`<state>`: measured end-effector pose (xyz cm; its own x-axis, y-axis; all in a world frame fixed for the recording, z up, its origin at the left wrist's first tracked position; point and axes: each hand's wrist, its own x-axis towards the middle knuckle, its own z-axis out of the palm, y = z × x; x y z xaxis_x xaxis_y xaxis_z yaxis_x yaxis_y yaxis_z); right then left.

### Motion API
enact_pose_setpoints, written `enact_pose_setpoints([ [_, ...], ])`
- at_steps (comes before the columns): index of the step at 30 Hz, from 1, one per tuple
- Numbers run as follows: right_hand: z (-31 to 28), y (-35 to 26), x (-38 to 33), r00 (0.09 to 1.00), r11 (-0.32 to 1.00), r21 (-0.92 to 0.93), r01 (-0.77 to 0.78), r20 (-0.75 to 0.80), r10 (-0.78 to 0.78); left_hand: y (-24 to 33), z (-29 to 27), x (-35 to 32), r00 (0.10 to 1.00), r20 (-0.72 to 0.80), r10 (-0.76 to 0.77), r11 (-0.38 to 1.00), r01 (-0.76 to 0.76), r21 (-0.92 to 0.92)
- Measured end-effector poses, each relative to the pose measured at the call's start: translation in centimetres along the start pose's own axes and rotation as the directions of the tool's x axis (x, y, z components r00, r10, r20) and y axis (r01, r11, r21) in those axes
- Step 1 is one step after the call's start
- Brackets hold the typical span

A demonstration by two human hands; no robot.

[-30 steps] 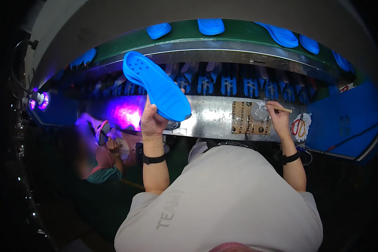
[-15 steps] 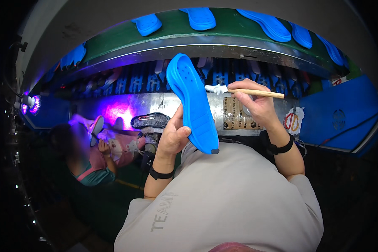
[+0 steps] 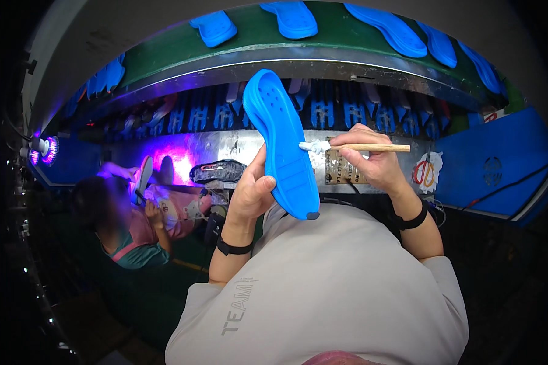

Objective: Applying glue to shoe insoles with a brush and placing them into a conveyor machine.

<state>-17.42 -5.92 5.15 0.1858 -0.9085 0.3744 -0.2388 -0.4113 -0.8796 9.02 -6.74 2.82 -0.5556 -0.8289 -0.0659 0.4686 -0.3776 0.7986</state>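
A blue shoe sole (image 3: pixel 291 167) is held up in front of my chest, toe end away from me and dark-tipped end near. My left hand (image 3: pixel 252 191) grips its left edge, thumb on the near half. In my right hand (image 3: pixel 376 163) is a wooden stick (image 3: pixel 371 147), pinched between thumb and fingers. Its white wrapped tip (image 3: pixel 314 146) is against the right edge of the sole, around mid-length.
Blue soles (image 3: pixel 386 29) lie along a green conveyor (image 3: pixel 353 45) ahead. A metal bench (image 3: pixel 237 145) holds a dark shoe-shaped piece (image 3: pixel 217 173), a printed cardboard piece (image 3: pixel 341 167) and red-orange scissors (image 3: pixel 425 173). At left, another person (image 3: pixel 146 213) handles a sole under a purple lamp (image 3: pixel 51 151).
The stick's white tip has slid nearer to me along the sole's right edge, my right hand moving with it. The sole has shifted slightly; my left hand keeps its grip.
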Motion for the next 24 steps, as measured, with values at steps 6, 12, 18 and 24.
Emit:
enact_pose_setpoints([
  [6,0.4,-0.9,-0.8,0.999,0.999,0.031,-0.041,0.017,0.041,0.9,-0.5,0.0,1.0,0.017,0.007,1.0,-0.007,-0.02],
  [12,0.5,-2.0,-1.5,0.996,0.997,0.058,-0.055,0.068,0.052,1.1,-0.9,0.0,0.998,0.011,0.065,0.998,-0.065,0.026],
  [18,0.3,-2.5,-1.9,0.992,0.999,0.04,-0.025,0.128,0.02,1.2,-1.1,0.0,0.996,0.012,0.088,0.996,-0.089,0.033],
  [24,0.0,-2.8,-2.0,0.999,0.998,0.062,-0.029,0.041,0.026,1.2,-1.4,-0.4,0.993,0.038,0.109,0.993,-0.111,0.045],
])
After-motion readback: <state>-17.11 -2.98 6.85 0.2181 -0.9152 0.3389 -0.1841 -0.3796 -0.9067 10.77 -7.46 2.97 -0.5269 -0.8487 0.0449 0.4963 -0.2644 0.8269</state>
